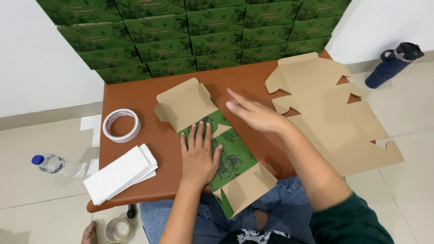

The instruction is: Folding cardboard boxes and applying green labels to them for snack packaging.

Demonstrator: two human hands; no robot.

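Two hands are noted: the left hand is pressed flat, fingers spread, pinning the box blank at the table front edge; the right hand is held open above, empty.

One flat box blank, partly green, lies at the counter's front edge. One pile of plain brown blanks covers its right edge. One tape roll and one stack of white sheets sit near the left edge. Green boxes line the back edge, too many to count.

Matt brown cardboard blank, green printed face; smooth table.
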